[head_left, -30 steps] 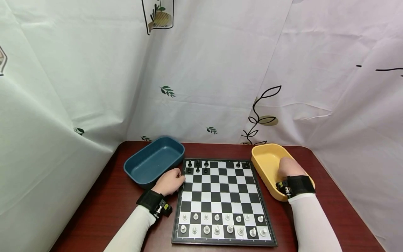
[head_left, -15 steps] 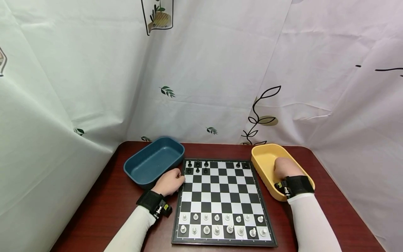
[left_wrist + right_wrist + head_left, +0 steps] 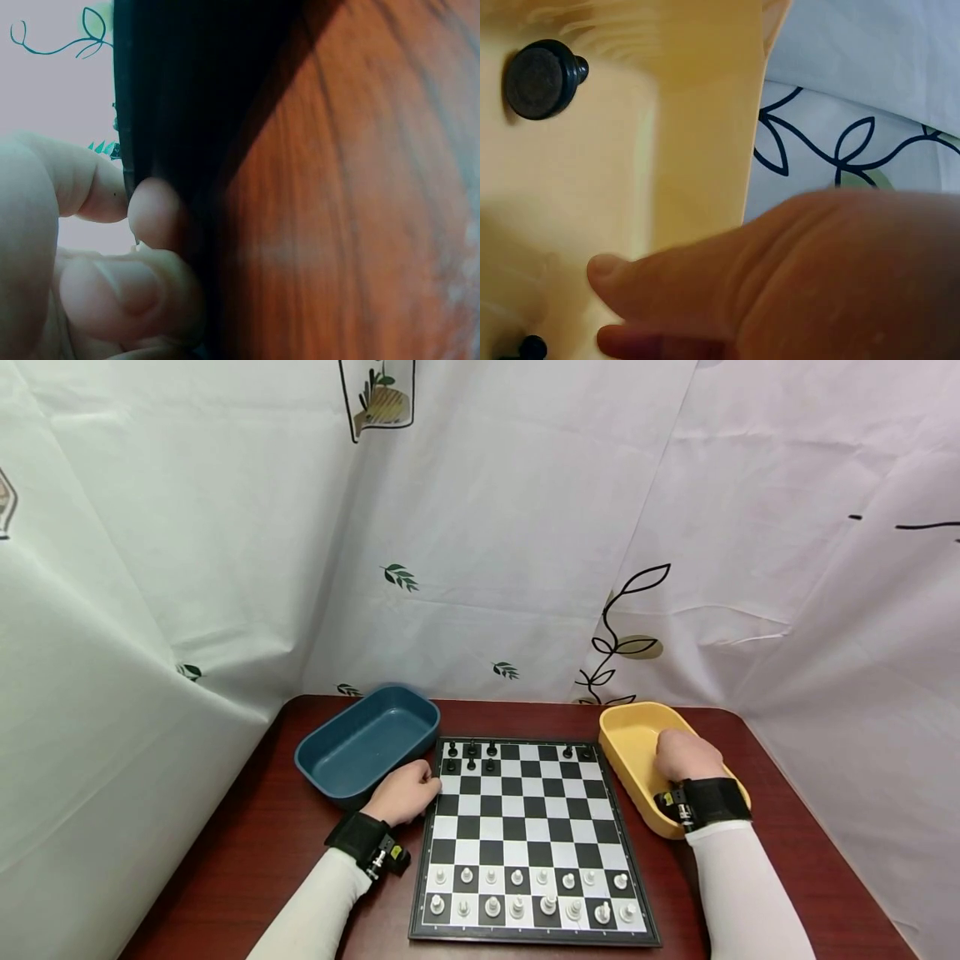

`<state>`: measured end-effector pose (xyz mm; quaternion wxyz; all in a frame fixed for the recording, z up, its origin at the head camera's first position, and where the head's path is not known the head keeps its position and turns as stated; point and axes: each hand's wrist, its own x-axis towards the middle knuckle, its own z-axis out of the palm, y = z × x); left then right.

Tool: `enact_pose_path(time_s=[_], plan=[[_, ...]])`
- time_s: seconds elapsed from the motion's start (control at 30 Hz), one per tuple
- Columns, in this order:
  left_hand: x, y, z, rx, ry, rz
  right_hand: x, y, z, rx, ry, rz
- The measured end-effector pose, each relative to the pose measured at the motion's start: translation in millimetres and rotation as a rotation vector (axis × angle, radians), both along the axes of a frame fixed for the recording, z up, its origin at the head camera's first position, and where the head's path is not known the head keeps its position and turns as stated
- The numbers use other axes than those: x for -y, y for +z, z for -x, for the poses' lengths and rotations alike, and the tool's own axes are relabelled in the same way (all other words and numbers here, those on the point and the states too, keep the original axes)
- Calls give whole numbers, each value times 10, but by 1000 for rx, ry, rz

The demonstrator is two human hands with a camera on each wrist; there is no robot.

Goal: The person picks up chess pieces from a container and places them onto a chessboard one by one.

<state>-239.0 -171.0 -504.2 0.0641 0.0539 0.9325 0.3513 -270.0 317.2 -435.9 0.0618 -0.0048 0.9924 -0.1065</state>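
My left hand (image 3: 405, 793) is at the left edge of the chessboard (image 3: 525, 789). In the left wrist view its fingers (image 3: 154, 210) pinch the board's dark edge. My right hand (image 3: 686, 756) is down inside the yellow tray (image 3: 630, 722). The right wrist view shows its thumb and a fingertip apart, with nothing between them; the other fingers are hidden. One black chess piece (image 3: 540, 82) lies on its side in the tray, and another dark piece (image 3: 532, 346) shows just beyond the fingertips. Several black pieces (image 3: 472, 750) stand at the board's far left, with others (image 3: 567, 752) at far right.
White pieces (image 3: 517, 906) fill the two near rows of the board. A blue tray (image 3: 367, 739) stands at the back left, behind the left hand. The dark red table (image 3: 247, 827) ends at a white patterned cloth (image 3: 487, 527) on the back and sides.
Inside the yellow tray, my right hand has shifted slightly left, then a touch back to the right. The left hand and the pieces on the board have stayed put.
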Motion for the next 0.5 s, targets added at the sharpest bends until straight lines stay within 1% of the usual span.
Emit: enact_pose_path(time_s=[0.07, 0.17, 0.27, 0.3, 0.43, 0.5], plan=[[3, -1, 1, 1, 0, -2, 6, 36, -31, 35, -38, -11], [5, -8, 0, 0, 0, -1, 4, 43, -55, 58, -60, 0], [5, -7, -3, 0, 0, 2, -25, -7, -37, 40, -48, 22], [5, -6, -4, 0, 0, 3, -41, -33, -26, 27, -37, 31], [4, 3, -8, 2, 0, 1, -145, -186, 53, -70, 60, 40], [4, 1, -9, 1, -2, -4, -164, -209, 58, -108, 111, 37]])
